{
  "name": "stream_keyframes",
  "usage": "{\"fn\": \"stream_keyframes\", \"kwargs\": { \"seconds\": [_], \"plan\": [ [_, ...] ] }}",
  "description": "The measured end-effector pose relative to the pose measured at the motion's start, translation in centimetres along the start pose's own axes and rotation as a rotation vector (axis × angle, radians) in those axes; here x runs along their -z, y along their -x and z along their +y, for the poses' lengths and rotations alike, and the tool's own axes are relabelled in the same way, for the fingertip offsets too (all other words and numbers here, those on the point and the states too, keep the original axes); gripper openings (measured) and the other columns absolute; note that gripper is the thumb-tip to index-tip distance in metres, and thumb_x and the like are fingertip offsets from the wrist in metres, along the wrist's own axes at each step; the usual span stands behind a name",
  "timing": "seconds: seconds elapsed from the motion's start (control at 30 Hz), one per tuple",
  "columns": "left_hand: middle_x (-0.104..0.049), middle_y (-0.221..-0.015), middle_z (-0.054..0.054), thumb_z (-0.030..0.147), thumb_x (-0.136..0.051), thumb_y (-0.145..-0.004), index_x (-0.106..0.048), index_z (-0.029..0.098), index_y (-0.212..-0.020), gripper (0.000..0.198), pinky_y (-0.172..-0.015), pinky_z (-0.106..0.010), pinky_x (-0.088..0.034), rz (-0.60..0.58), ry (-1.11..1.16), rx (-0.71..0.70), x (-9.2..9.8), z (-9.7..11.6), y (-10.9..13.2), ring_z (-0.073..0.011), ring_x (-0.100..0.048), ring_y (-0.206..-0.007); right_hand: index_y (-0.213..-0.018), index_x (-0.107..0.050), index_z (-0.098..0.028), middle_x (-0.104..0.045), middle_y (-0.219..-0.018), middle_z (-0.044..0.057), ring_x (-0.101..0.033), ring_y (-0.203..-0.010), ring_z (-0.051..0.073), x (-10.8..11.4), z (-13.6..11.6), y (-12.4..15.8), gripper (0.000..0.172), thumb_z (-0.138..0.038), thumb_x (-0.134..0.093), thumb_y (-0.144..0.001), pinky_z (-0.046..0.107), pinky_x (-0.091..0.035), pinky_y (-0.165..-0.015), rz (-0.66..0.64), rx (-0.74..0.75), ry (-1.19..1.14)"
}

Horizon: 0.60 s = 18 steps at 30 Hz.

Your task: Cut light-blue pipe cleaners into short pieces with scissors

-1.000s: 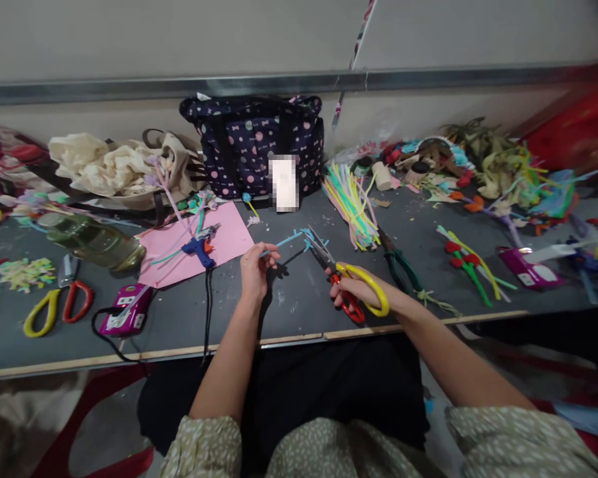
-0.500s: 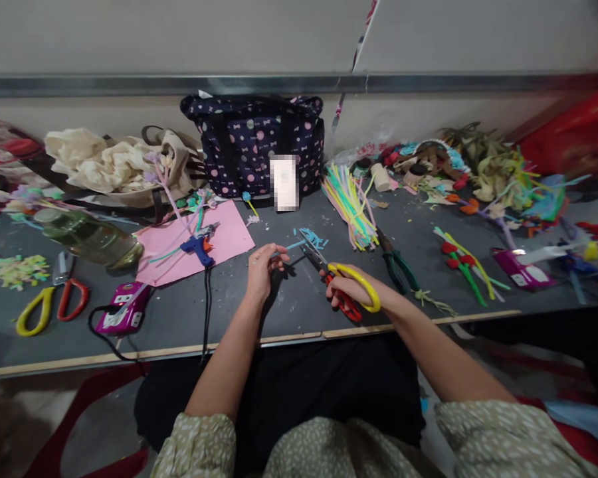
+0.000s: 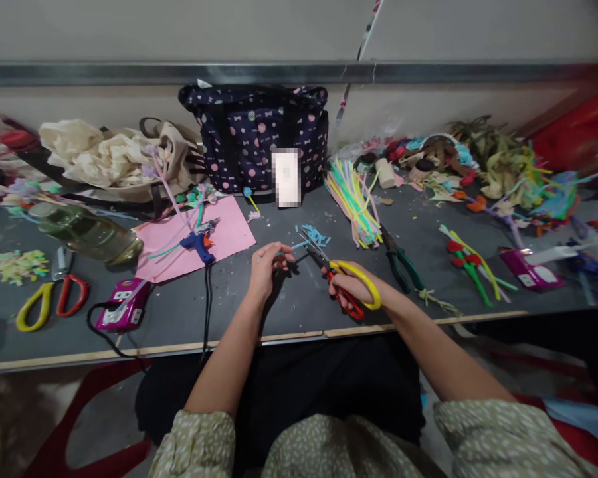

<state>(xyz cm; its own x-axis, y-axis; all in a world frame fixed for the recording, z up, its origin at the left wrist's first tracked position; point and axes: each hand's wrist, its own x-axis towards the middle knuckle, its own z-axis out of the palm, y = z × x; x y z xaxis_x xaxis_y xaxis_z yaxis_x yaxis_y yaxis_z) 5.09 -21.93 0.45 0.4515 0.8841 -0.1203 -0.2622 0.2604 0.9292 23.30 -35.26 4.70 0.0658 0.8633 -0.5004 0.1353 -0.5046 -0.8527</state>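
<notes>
My left hand [image 3: 265, 271] is closed, its fingertips pinching a thin blue pipe cleaner [image 3: 299, 245] whose free end points right, to the scissor blades. In my right hand [image 3: 345, 287] is a pair of scissors [image 3: 373, 292] with one yellow and one red handle. Their blades are parted and reach up and left to the pipe cleaner's end. Just beyond the blades lies a small pile of short blue cut pieces [image 3: 319, 235] on the dark table [image 3: 289, 318]. My left fingers hide the rest of the pipe cleaner.
A bundle of coloured pipe cleaners [image 3: 353, 206] and green-handled pliers [image 3: 401, 262] lie to the right. Leftward are a blue glue gun [image 3: 198, 246] on pink paper [image 3: 234, 229], a bottle [image 3: 87, 232] and second scissors [image 3: 71, 295]. A patterned bag [image 3: 259, 143] stands behind.
The part of the blue pipe cleaner showing past my left fingers looks shorter. Both hands stay nearly in place, and the camera view has shifted slightly.
</notes>
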Motion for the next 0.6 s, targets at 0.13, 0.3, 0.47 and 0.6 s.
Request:
{"fn": "stream_keyframes", "kwargs": {
  "seconds": [0.13, 0.3, 0.47, 0.6],
  "plan": [
    [-0.07, -0.066, -0.007, 0.047, -0.07, -0.077, -0.074, 0.013, -0.076, 0.035, -0.052, -0.022, -0.048, -0.008, 0.002, 0.024, 0.0, 0.0, 0.0, -0.0101, -0.057, -0.051, -0.109, -0.049, -0.02, -0.062, -0.063, -0.006, -0.054, -0.037, 0.009, -0.1, -0.3, 0.1, 0.032, -0.021, -0.052, -0.077, 0.017, -0.044, -0.034, 0.003, -0.021, -0.001],
    [-0.07, -0.065, -0.007, 0.047, -0.071, -0.076, -0.073, 0.013, -0.075, 0.035, -0.051, -0.022, -0.048, -0.001, -0.008, 0.049, -0.1, 0.0, 0.1, -0.0104, -0.057, -0.05, -0.108, -0.05, -0.02, -0.062, -0.063, -0.006, -0.055, -0.037, 0.01, 0.0, -0.2, -0.1, 0.032, -0.022, -0.052, -0.076, 0.019, -0.045, -0.034, 0.003, -0.011, 0.002],
    [-0.07, -0.065, -0.008, 0.049, -0.071, -0.076, -0.073, 0.013, -0.075, 0.036, -0.051, -0.022, -0.048, 0.0, -0.009, 0.061, -0.1, 0.0, 0.0, -0.0106, -0.057, -0.05, -0.109, -0.051, -0.021, -0.063, -0.063, -0.006, -0.054, -0.036, 0.01, 0.3, 0.7, -0.6, 0.033, -0.024, -0.053, -0.077, 0.019, -0.045, -0.035, 0.001, 0.016, 0.035],
    [-0.07, -0.065, -0.008, 0.05, -0.072, -0.074, -0.072, 0.013, -0.074, 0.038, -0.049, -0.022, -0.046, 0.03, -0.013, 0.079, 0.0, -0.1, -0.1, -0.0105, -0.056, -0.049, -0.111, -0.051, -0.021, -0.062, -0.062, -0.006, -0.052, -0.035, 0.01, 0.3, 0.7, -0.6, 0.034, -0.025, -0.053, -0.077, 0.02, -0.044, -0.034, 0.005, 0.017, 0.05]
  ]
}}
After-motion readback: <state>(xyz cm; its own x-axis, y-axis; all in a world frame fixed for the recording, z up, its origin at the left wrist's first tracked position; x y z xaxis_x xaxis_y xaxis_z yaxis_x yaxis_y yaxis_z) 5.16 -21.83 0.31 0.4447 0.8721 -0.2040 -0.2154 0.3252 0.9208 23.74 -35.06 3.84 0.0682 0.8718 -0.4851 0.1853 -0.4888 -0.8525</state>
